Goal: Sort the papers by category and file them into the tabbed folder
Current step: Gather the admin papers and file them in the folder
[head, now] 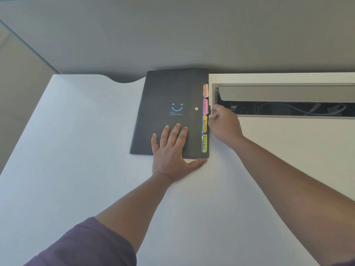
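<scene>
A white desk (76, 150) fills the lower view, its far edge meeting a grey wall. At 11 o'clock that far edge has a curved notch (124, 80). At 2 o'clock a long cable trough (288, 110) is sunk into the desk, its grey lid (288, 93) tilted up and dark cables showing inside. At 12 o'clock a black folder (169, 93) lies flat and closed on the desk, touching the far edge, with a blue smile on its cover and a snap near its right side. Coloured tabs (205, 118) run along its right edge, lettered ADMIN, FINANCE, HR and SPORTS from far to near.
</scene>
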Demonstrator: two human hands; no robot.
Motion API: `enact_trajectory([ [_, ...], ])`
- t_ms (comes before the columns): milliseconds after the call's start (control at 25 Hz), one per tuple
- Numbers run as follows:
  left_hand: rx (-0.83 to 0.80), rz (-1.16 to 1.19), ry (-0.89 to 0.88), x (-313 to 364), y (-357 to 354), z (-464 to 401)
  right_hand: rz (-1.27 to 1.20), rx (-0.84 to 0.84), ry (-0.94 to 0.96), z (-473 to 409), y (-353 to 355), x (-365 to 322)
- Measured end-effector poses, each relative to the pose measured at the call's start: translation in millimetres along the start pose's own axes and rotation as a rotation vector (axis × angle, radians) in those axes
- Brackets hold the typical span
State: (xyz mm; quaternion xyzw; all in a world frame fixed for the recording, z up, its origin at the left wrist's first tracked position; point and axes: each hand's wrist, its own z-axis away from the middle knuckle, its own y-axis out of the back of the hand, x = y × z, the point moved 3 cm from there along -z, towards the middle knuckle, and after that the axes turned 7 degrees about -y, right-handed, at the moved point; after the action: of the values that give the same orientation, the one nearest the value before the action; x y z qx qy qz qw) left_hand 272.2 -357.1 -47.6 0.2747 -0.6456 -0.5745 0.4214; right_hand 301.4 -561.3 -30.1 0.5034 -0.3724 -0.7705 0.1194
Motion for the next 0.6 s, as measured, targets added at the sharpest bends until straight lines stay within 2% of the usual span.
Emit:
enact_trajectory([
  [120, 0.004, 0.005, -0.001, -0.2, -0.2, -0.2, 0.054, -0.084, -0.010, -13.0, -0.4, -2.4],
  [360, 0.005, 0.014, -0.005, 0.0, -1.1, -0.7, -0.017, -0.188, -0.090, -27.2, 2.9, -1.8],
  [600, 0.006, 0.023, 0.003, -1.6, -2.7, -1.2, 0.064, -0.198, -0.058, -34.6, 3.3, -6.1],
])
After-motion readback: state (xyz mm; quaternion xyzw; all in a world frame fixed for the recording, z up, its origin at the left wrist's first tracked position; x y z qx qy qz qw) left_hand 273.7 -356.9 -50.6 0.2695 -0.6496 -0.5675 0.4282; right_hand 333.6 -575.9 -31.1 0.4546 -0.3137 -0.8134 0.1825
